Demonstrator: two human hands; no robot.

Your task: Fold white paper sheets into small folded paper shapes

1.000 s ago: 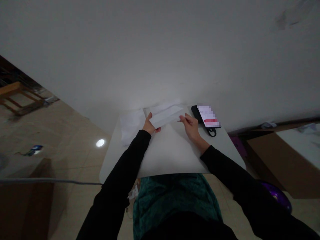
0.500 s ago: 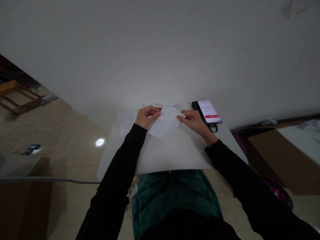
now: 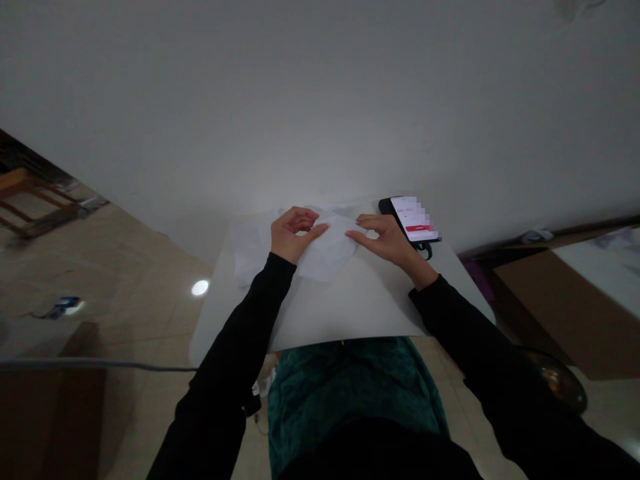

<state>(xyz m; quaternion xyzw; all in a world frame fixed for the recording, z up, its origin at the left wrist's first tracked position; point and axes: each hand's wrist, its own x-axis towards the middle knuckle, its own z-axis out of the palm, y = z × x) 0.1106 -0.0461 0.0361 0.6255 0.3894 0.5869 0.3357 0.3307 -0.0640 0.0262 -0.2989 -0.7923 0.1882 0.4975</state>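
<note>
The creased white paper sheet (image 3: 327, 253) lies partly folded on the white table (image 3: 350, 310), a second sheet (image 3: 250, 253) just left of it; the left grip (image 3: 293, 235) curls, thumb pressing the fold; the right grip (image 3: 385, 241) spreads, fingertips at the sheet's right edge, pinching nothing.

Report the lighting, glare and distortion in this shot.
Head view: dim overall, the black sleeves showing almost no detail; a round glare spot lies on the floor tiles; the white paper nearly merges with the white table; wide-angle distortion slants the wall; the phone screen is pixelated.
</note>
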